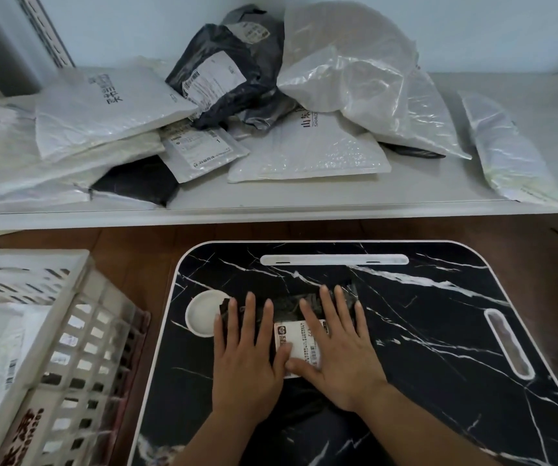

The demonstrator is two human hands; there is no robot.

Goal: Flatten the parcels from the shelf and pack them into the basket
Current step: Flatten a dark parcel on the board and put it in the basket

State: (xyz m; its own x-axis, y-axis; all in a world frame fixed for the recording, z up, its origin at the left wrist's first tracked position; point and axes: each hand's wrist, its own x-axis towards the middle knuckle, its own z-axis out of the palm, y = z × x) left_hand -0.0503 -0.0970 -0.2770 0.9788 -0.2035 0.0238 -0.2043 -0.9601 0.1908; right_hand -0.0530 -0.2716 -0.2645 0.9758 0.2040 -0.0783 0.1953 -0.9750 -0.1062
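Fingers (250, 317) of both hands splayed flat on black parcel (284, 306).

Both hands are laid palm down, side by side, with the fingers spread and pointed toward the far side. The left hand (247, 361) is set slightly nearer and to the left, its thumb angled in toward the right. The right hand (341, 358) is placed a little farther forward, its thumb stretched left until it meets the left thumb. Both bare forearms are extended from the near edge, converging toward the wrists.
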